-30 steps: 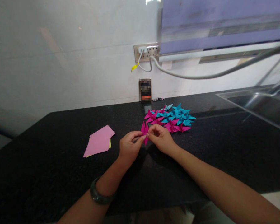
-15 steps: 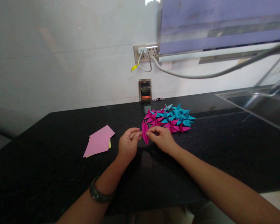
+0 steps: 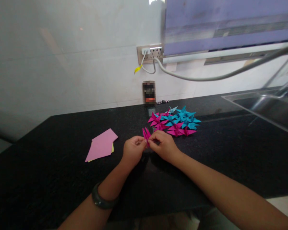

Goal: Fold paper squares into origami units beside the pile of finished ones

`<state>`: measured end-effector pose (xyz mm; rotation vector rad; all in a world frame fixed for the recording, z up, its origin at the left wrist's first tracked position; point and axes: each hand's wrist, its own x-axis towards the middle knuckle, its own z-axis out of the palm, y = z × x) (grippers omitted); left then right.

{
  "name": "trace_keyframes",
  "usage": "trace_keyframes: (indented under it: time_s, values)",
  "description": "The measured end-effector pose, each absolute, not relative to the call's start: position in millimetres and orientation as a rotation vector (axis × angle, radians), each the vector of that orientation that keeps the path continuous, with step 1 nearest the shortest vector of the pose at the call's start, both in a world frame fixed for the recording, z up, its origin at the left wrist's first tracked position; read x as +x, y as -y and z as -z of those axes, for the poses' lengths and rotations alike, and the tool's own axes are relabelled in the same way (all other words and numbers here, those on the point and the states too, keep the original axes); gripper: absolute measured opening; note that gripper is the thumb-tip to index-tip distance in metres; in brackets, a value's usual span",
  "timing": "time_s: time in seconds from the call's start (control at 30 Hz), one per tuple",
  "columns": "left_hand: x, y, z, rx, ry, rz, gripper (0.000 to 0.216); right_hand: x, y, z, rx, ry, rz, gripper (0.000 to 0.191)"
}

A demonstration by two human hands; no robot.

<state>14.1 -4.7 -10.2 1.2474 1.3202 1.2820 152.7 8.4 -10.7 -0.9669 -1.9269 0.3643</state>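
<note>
A folded magenta origami paper (image 3: 146,134) with two narrow points facing away from me is pinched between both hands, just above the counter. My left hand (image 3: 134,149) grips its lower left side with thumb and fingers. On the other side, my right hand (image 3: 163,143) pinches it, and its fingertips hide part of the folds. Just beyond my right hand lie several finished magenta paper cranes (image 3: 176,128). Several blue paper cranes (image 3: 186,118) are grouped behind them, with a pale blue crane (image 3: 172,110) at the back.
Pink paper sheets (image 3: 102,145), with a yellow edge beneath, lie left of my hands on the black counter (image 3: 50,179). A small pixelated object (image 3: 149,93) leans against the wall below the socket (image 3: 150,54). A sink (image 3: 266,102) is at the right, and a cable (image 3: 194,77) hangs along the wall.
The magenta paper has turned in my fingers, and its two points now spread apart at the far end. Both hands have come lower and closer together around it.
</note>
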Motion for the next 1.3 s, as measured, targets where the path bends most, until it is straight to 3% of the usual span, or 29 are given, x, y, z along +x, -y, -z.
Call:
trace_keyframes:
  time_s: [0.27, 0.57, 0.8, 1.03, 1.3]
  values:
    - [15.3, 8.5, 11.9, 1.471, -1.399, -1.191, 0.017, 148.7, -8.9, 11.9, -1.023, 2.013, 0.032, 0.013]
    - [18.0, 9.3, 10.6, 1.397, -1.316, -1.241, 0.020, 148.8, -5.9, 8.8, -1.019, 2.026, 0.126, 0.014]
    - [14.6, 5.2, 11.8, 1.325, -1.265, -1.334, 0.022, 151.0, -4.6, 7.6, -0.826, 1.970, -0.065, 0.012]
    - [14.3, 4.8, 10.2, 1.394, -1.294, -1.351, 0.017, 148.9, -2.5, 8.1, -0.959, 1.851, -0.348, 0.006]
    - [17.6, 5.8, 12.2, 1.336, -1.245, -1.334, 0.013, 143.2, -2.5, 9.4, -0.998, 1.511, -0.974, 0.033]
